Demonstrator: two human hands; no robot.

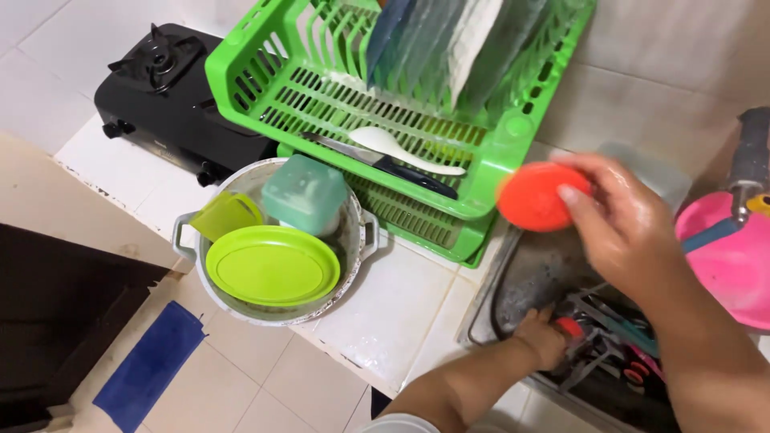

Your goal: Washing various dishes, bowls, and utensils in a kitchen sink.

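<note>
Nearby, green dish rack [513, 128] beside right hand [622, 220] gripping orange sponge [533, 196], pot [357, 240] of lids

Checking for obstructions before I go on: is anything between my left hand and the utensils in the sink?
Nothing visible: the left hand already touches the utensils in the sink; the right hand holds the orange sponge above.

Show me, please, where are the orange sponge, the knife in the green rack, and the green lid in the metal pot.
orange sponge [532, 196], head view, middle of its round face.
knife [417, 176], head view, on its dark handle.
green lid [272, 264], head view, centre of the lid.
</note>
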